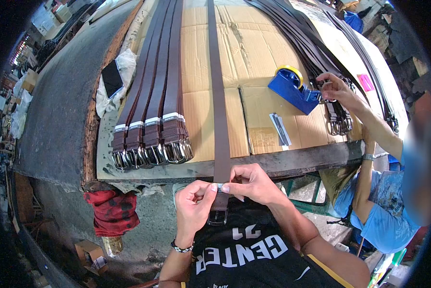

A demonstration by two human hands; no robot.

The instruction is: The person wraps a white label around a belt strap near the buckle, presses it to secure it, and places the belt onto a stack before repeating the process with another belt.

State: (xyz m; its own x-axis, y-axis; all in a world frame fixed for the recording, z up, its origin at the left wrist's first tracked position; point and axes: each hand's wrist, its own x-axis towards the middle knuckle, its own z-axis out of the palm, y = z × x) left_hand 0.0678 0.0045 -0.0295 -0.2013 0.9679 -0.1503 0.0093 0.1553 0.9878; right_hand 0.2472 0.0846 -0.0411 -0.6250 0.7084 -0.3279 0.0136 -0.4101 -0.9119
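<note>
A long brown belt [216,96] runs down the cardboard, over the near edge to my body. Its buckle [218,218] hangs in front of my black jersey. A little above the buckle, a small white label strip [219,187] lies across the belt. My left hand [196,201] pinches the strip's left end between thumb and fingers at the belt's edge. From the right, my right hand [253,185] pinches the other end, also touching the belt. The ends of the strip are mostly hidden under my fingertips.
Left lie stacked brown belts [150,115] with white labels and metal buckles, beside a phone [112,78] on plastic. To the right are a blue tape dispenser [292,91], loose label strips [279,129] and dark belts [297,38]. A co-worker's hand [337,90] reaches the dispenser's front.
</note>
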